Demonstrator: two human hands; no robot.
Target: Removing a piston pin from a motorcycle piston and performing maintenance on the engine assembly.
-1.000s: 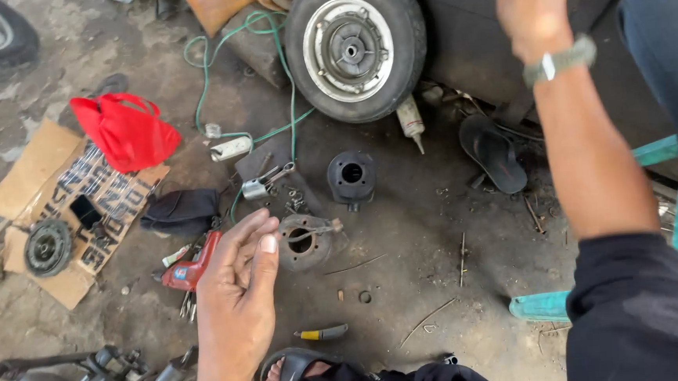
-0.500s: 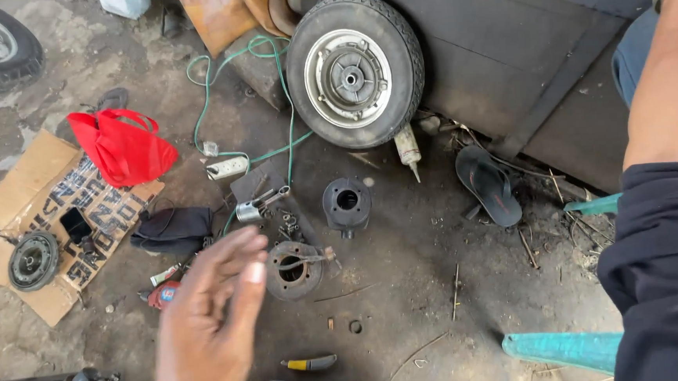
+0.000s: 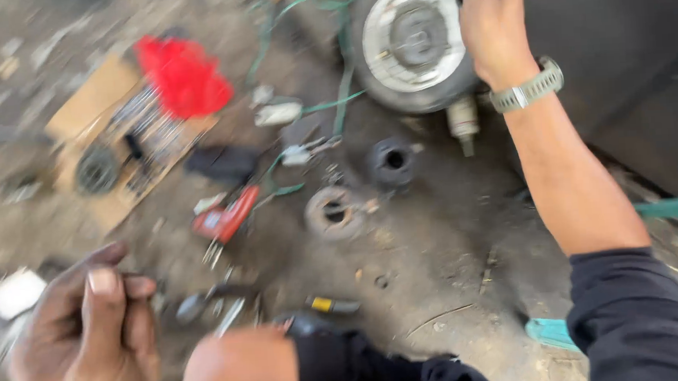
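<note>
My right hand (image 3: 494, 28), a grey watch (image 3: 529, 89) on its wrist, lies on the right edge of the tyre of a small wheel (image 3: 408, 41) that leans at the top. Its fingertips run past the frame's top edge. My left hand (image 3: 89, 339) hangs at the lower left, fingers curled in, thumb on top, with nothing visible in it. On the dirty ground between them lie a round metal ring part (image 3: 332, 213) and a dark cylinder-shaped part (image 3: 392, 161). The view is blurred.
A red-handled tool (image 3: 227, 217), a yellow-and-black screwdriver (image 3: 330, 304), a green hose (image 3: 341, 96), a red bag (image 3: 183, 74) and a cardboard sheet (image 3: 90, 100) with small parts and a dark disc (image 3: 96, 170) lie around. My knee (image 3: 236, 369) is at the bottom.
My right hand has come down from the upper right onto the wheel's tyre. My left hand has dropped to the lower left and curled its fingers. The camera has swung.
</note>
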